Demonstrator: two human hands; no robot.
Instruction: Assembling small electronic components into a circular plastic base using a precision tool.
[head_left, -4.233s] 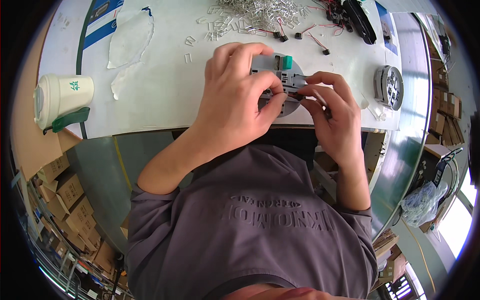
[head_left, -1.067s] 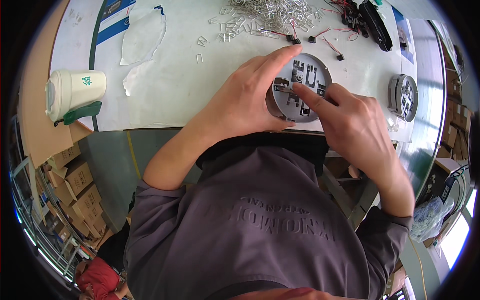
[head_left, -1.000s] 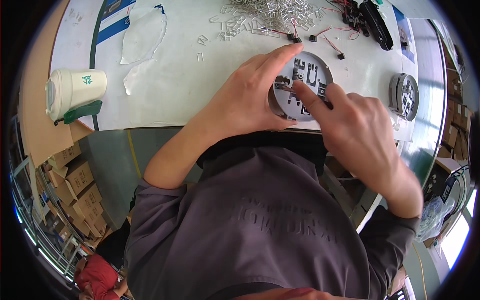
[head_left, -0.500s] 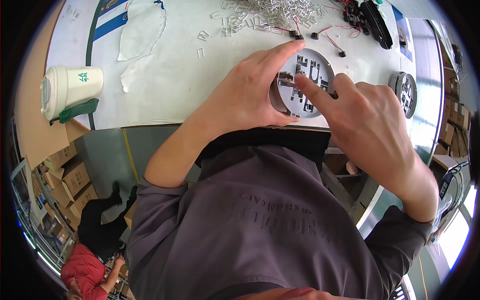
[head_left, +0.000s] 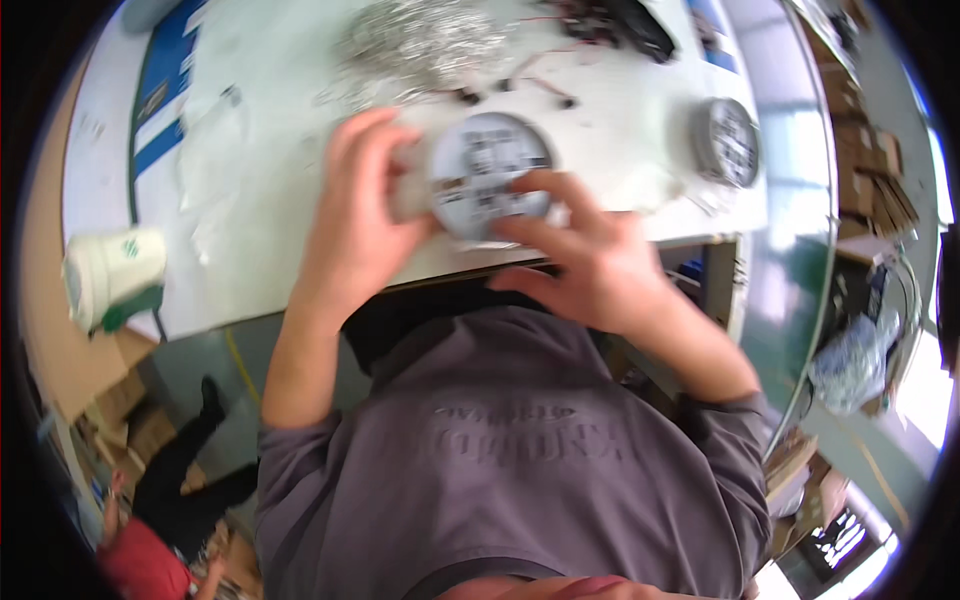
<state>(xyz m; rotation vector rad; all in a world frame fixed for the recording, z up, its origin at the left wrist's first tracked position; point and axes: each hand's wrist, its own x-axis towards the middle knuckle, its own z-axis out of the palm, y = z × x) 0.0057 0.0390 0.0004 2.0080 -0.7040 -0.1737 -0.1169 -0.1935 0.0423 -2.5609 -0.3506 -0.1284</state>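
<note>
A round grey disc-shaped housing [head_left: 487, 175] with small parts inside lies on the white table [head_left: 290, 150] near its front edge. My left hand [head_left: 365, 225] cups its left side, fingers curled against the rim. My right hand [head_left: 590, 260] grips its lower right edge, thumb and fingers on the rim. The picture is blurred by motion, so the parts inside are unclear.
A second round grey housing [head_left: 727, 140] sits to the right. A heap of small silvery parts [head_left: 420, 40] and red-wired connectors [head_left: 545, 90] lie at the back. A white paper cup [head_left: 112, 275] stands at the left edge. Another person [head_left: 150, 530] is below left on the floor.
The view has swung, so everything sits lower and further right. My right hand went from pressing a finger inside the housing to gripping its lower rim. The left hand stays on its left side.
</note>
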